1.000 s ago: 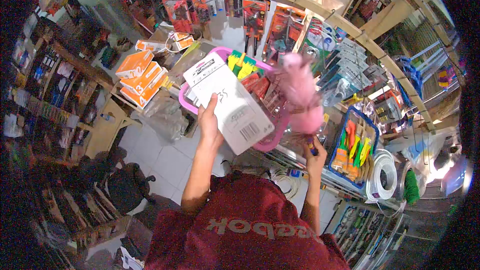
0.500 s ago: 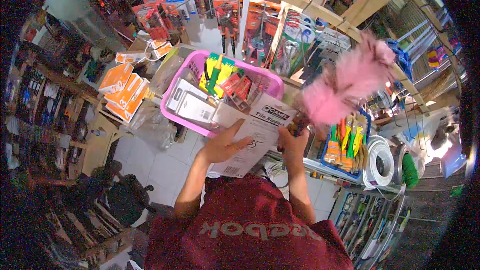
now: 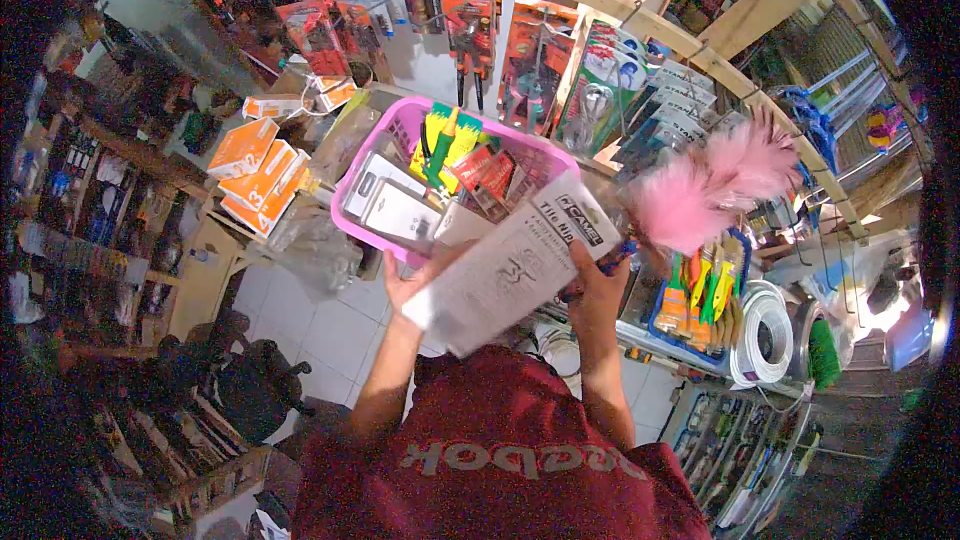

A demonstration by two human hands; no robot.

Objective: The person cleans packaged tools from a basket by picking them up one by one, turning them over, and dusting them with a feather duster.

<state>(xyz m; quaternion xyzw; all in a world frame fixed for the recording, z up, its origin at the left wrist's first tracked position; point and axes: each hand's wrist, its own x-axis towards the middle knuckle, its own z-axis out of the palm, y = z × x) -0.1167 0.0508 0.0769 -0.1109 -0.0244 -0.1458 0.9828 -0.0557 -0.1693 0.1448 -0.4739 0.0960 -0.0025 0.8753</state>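
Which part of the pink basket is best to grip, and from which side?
Likely the left rim of the pink basket, from above, fingers outside and thumb inside: the raised edge shows uncovered there, while the tile nipper package hides some of the near rim.

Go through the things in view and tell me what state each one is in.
Tile Nipper pack: held slanting, printed side up, slightly blurred
Pink feather duster: in the right hand, feathers spread
Pink basket: upright, lidless, loaded
Orange boxes: piled askew
Paintbrushes: bunched in the blue-rimmed tray
White coil: wound
Red tool packs: hanging
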